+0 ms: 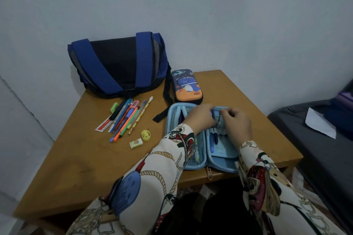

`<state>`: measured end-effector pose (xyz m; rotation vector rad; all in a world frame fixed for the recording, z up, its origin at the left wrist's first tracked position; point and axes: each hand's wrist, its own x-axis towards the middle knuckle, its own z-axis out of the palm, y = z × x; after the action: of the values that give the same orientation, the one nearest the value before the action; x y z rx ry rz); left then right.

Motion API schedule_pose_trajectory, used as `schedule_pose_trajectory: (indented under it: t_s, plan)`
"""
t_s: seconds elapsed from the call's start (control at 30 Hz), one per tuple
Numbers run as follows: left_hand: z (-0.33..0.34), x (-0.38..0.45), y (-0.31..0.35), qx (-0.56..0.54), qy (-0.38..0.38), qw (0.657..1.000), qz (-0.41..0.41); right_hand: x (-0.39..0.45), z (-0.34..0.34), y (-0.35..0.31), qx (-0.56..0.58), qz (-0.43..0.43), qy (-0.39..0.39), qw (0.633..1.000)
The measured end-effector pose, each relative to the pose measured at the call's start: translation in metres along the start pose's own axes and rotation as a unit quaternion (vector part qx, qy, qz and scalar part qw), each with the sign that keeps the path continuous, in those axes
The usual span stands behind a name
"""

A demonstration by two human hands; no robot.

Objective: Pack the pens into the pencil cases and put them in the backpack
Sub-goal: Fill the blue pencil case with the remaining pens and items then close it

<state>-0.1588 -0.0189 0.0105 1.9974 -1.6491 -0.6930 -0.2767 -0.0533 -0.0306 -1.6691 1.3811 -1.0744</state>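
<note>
A light blue pencil case [221, 160] lies open flat on the wooden table [80, 158], with pens in its mesh pocket and under its elastic loops. My left hand [200, 118] reaches over it and pinches a dark purple pen [213, 118] at the right half's loops. My right hand [237, 122] is beside it, fingers curled on the loop strip by that pen. A closed dinosaur-print pencil case [186, 87] stands behind. Several loose pens and pencils [127, 118] lie to the left. A blue and black backpack [118, 63] sits at the table's far left.
A green sharpener [114, 107], a ruler [104, 125], a yellow sharpener [146, 135] and a boxed eraser [136, 143] lie around the loose pens. The backpack's black strap [165, 108] trails toward the open case. A dark bed [324, 135] with a white paper stands at the right.
</note>
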Motion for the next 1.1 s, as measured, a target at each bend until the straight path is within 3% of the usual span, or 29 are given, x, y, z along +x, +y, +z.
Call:
schedule_pose_trajectory:
  t_s: [0.13, 0.63, 0.87, 1.1]
  plan:
    - [-0.001, -0.005, -0.001, 0.034, -0.024, 0.999, 0.021, 0.000, 0.000, 0.000, -0.011, -0.001, -0.003, 1.000]
    - [0.017, -0.013, -0.016, 0.071, -0.001, 0.996, 0.048, -0.001, -0.001, 0.000, -0.023, -0.004, -0.005, 1.000]
    - [0.017, -0.016, -0.024, -0.004, 0.047, 0.998, 0.052, -0.001, -0.001, 0.002, -0.031, -0.011, -0.008, 0.999]
    - [0.019, -0.014, -0.023, 0.013, 0.061, 0.997, 0.046, 0.004, 0.005, 0.005, -0.156, -0.072, -0.036, 0.984]
